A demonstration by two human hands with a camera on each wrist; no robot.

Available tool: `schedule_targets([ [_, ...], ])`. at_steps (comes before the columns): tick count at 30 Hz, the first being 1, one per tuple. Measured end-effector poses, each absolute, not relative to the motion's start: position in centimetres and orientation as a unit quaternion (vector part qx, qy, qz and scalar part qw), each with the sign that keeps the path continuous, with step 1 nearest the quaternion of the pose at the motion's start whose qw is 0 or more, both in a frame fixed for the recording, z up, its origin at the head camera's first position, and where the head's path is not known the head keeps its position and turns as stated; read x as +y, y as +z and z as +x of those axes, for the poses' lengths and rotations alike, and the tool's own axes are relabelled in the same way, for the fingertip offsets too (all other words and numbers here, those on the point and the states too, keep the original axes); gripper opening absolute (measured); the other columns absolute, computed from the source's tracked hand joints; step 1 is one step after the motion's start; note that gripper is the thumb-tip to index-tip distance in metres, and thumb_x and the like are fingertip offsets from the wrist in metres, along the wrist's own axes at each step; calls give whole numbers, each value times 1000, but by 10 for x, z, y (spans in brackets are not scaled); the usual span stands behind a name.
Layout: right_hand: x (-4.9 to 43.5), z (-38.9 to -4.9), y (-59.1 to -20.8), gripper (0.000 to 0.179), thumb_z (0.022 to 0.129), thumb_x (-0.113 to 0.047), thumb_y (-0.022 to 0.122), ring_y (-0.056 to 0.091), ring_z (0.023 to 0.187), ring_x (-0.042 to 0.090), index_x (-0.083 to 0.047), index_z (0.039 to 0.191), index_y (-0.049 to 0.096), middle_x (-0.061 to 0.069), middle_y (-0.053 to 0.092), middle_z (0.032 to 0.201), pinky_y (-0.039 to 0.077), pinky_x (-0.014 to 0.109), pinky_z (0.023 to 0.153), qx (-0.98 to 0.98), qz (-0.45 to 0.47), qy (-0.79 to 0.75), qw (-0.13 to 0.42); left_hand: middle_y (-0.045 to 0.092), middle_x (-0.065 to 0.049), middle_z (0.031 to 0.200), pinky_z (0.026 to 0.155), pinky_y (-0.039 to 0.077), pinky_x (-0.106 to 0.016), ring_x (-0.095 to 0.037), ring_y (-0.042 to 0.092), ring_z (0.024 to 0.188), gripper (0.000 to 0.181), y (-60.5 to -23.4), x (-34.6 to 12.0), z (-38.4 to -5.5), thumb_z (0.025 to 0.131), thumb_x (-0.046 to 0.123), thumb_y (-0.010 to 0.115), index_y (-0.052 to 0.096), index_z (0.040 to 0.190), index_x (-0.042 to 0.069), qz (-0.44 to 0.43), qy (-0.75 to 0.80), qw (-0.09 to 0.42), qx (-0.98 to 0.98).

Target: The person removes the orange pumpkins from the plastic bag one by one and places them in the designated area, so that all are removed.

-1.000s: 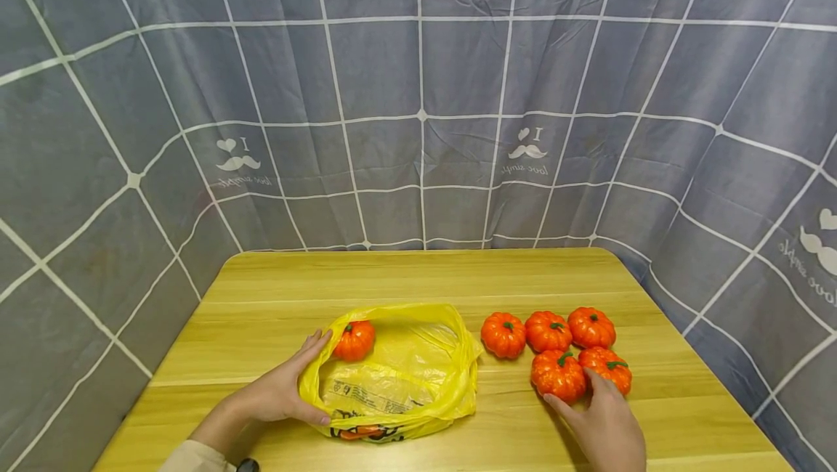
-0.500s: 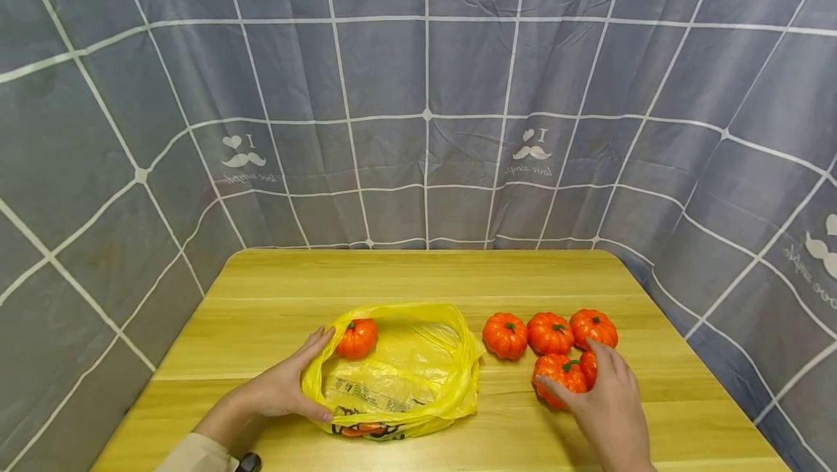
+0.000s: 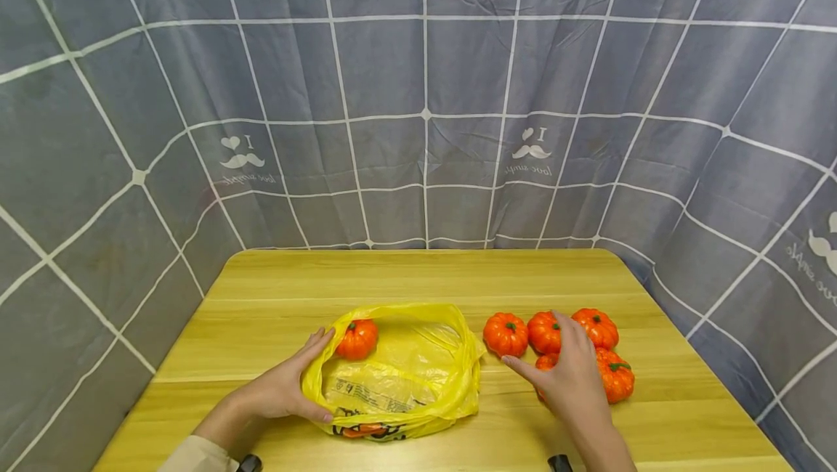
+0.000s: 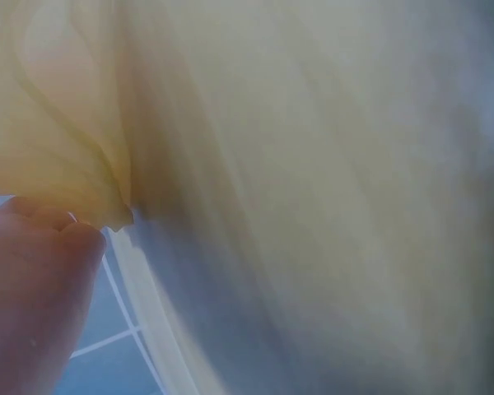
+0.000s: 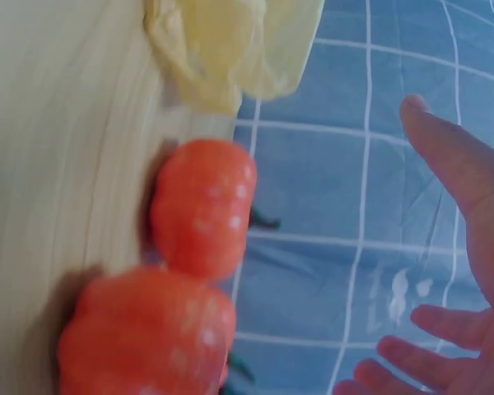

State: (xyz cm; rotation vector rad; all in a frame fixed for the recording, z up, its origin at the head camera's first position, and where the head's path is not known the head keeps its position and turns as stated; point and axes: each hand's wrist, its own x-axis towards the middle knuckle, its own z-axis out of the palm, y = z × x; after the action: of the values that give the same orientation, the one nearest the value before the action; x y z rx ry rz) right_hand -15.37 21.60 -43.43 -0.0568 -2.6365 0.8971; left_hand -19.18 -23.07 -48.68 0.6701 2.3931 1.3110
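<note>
A yellow plastic bag (image 3: 451, 392) lies on the table with its mouth spread upward. My left hand (image 3: 281, 388) holds the bag's left rim, thumb at the near side and fingers at the far side. One small orange toy pumpkin (image 3: 357, 341) sits inside the bag against its left wall. My right hand (image 3: 572, 377) hovers over the pumpkins at the right, thumb and fingers spread, holding nothing. It partly covers a back pumpkin (image 3: 541, 332) and a front pumpkin (image 3: 546, 363). In the right wrist view the fingers (image 5: 432, 350) stand apart from the pumpkins.
Beside the bag's right edge is another pumpkin (image 3: 506, 335). Two more pumpkins, one at the back right (image 3: 596, 328) and one in front (image 3: 616, 377), stand beyond my right hand. A grey curtain with white grid lines (image 3: 392, 152) surrounds the wooden table (image 3: 314, 276).
My right hand has risen off the front pumpkins and moved left and away from me, over the back row. My left hand and the bag stay in place.
</note>
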Motion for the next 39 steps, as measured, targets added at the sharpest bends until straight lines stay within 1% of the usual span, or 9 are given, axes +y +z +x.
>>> schedule_targets([
  [5,193,-165,-438,108,68,-52,91,37,136,46,1,148,41,27,40,148,35,64,106,-923,1,352,152,-12,-26,164,105,0,-76,-50,-13,146,129,-487,-231,-192,70,26,94,5,163,13,233,458,165,842],
  [10,167,-173,-448,106,69,-55,89,40,136,44,-2,148,44,24,41,148,37,62,106,-917,18,377,129,-13,-26,163,105,0,-77,-50,-14,146,128,-485,-230,-192,71,27,93,5,163,13,235,458,169,841],
  [16,135,-180,-460,100,68,-52,90,46,131,40,-4,145,48,19,49,143,41,58,104,-914,47,379,133,-13,-25,164,105,-1,-76,-49,-15,146,129,-484,-230,-192,71,26,94,5,163,13,231,456,174,842],
  [20,116,-183,-462,96,69,-49,91,47,131,39,-5,143,51,17,50,142,41,57,105,-911,60,388,128,-14,-25,164,105,-2,-76,-49,-15,146,129,-484,-230,-192,71,26,94,5,163,13,230,458,172,841],
  [27,97,-185,-465,97,69,-53,90,48,131,39,-5,143,51,17,50,143,44,56,103,-909,77,395,110,-13,-26,164,106,-1,-75,-49,-15,146,129,-485,-230,-192,70,26,94,6,163,13,229,456,170,843],
  [34,84,-187,-470,96,70,-53,89,47,132,39,-5,144,51,16,50,144,44,56,103,-907,82,403,93,-12,-26,164,106,0,-76,-50,-14,146,128,-485,-230,-193,71,28,94,6,163,12,236,456,165,843],
  [39,74,-190,-472,99,69,-58,87,47,132,39,-6,145,50,16,49,145,44,56,102,-903,86,415,70,-12,-26,164,106,0,-76,-50,-13,146,128,-486,-230,-193,71,28,94,6,163,12,236,454,164,843],
])
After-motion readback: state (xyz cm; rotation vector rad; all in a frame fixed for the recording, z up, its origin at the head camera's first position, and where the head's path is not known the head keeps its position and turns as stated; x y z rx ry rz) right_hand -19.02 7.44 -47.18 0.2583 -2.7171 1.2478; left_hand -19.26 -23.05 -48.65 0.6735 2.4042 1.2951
